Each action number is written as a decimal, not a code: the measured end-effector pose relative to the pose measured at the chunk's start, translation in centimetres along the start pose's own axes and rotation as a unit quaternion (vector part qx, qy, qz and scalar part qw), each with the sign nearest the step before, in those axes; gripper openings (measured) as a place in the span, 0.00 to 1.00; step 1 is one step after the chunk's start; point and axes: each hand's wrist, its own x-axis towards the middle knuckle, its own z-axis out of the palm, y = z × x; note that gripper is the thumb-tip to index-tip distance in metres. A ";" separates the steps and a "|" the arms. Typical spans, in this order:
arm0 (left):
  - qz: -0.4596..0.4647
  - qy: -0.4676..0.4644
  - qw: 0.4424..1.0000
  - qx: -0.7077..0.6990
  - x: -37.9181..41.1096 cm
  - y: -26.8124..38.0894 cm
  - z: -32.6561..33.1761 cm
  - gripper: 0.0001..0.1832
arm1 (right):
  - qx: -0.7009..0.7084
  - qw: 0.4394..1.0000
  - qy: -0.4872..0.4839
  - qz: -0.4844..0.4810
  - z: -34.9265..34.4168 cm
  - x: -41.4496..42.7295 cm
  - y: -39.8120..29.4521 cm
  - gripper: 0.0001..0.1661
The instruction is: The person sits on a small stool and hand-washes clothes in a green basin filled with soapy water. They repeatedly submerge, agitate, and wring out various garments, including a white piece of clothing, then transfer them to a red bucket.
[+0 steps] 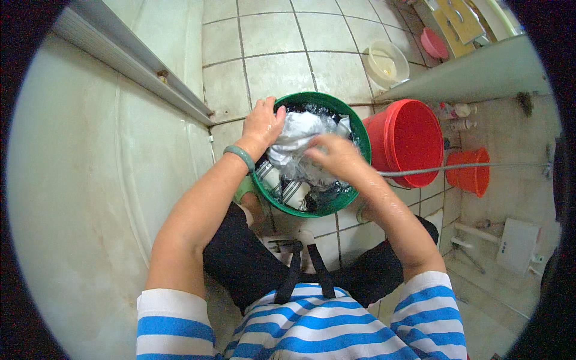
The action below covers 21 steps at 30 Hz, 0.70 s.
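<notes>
A round green plastic tub [310,214] stands on the tiled floor before me, filled with water and wet clothes. White cloth [299,130] bulges out of the water in its middle, and a white piece with dark stripes [295,194] lies near the rim closest to me. My left hand [264,123], a green bangle [240,157] on its wrist, rests at the tub's upper left rim beside the white cloth; its thumb points inward. Over the right part of the cloth is my right hand [335,155], blurred, its fingers curled; whether it grips any cloth cannot be told.
Right of the tub stands a red bucket [380,135], a grey hose [463,166] crossing before it. Farther right is an orange bucket [468,173]. A pale basin [402,63] and a pink basin [434,42] lie beyond. A wall [90,180] runs along the left.
</notes>
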 end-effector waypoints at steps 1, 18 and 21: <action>0.009 0.002 1.000 0.011 -0.1 0.3 -0.1 0.24 | -0.109 0.990 0.088 -0.027 -1.2 -0.2 1.3 0.27; 0.061 -0.061 0.991 0.102 -0.5 1.0 -0.9 0.41 | -0.160 0.986 -0.035 0.038 9.6 12.1 12.0 0.25; 0.047 -0.046 0.996 0.062 -0.6 0.9 -0.8 0.39 | -0.131 0.983 -0.002 0.130 6.0 10.2 6.2 0.27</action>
